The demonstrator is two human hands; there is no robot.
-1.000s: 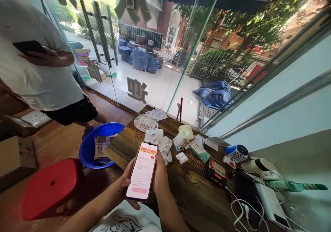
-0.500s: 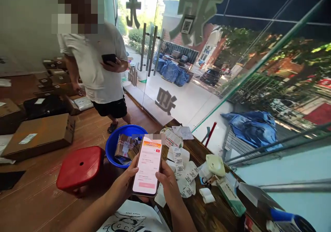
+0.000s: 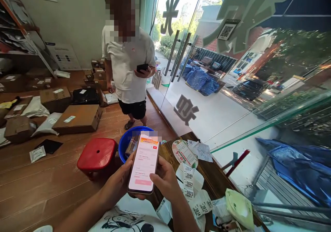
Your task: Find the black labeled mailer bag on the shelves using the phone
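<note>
Wooden floor and parcels now fill the left of my view, which has swung leftward, while my left hand (image 3: pixel 117 183) and right hand (image 3: pixel 165 180) still grip the lit phone (image 3: pixel 143 163) above the table (image 3: pixel 212 180) edge.

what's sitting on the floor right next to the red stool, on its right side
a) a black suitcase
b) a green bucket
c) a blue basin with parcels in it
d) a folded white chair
c: a blue basin holding small parcels stands on the wooden floor just right of the red stool, behind the phone that the left hand and right hand hold.
</note>
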